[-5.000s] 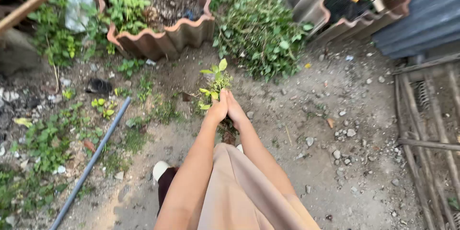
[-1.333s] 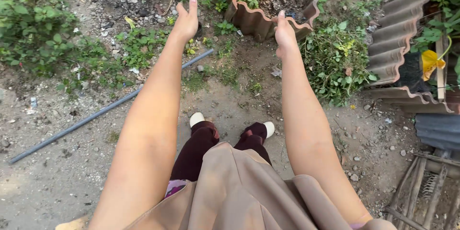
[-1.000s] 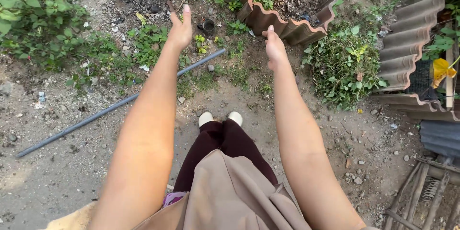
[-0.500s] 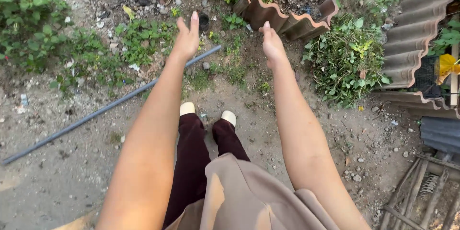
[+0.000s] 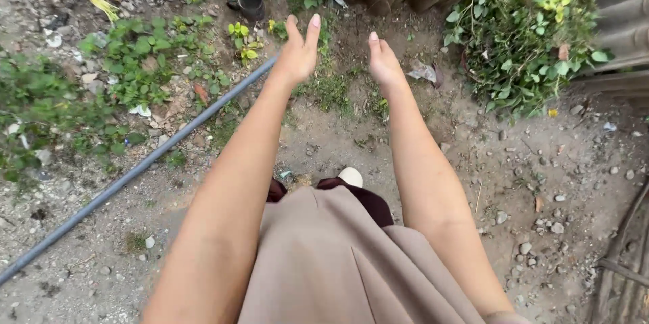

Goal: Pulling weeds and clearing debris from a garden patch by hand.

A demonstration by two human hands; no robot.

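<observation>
Hands, left hand (image 5: 297, 54) and right hand (image 5: 384, 64), spread empty above grey pipe (image 5: 135, 170), weeds (image 5: 135, 54), seemingly a dark cup (image 5: 250, 0)

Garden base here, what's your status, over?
Left hand open, empty. Right hand open, empty. Both over small weeds. Grey pipe lies beside left arm.
</observation>
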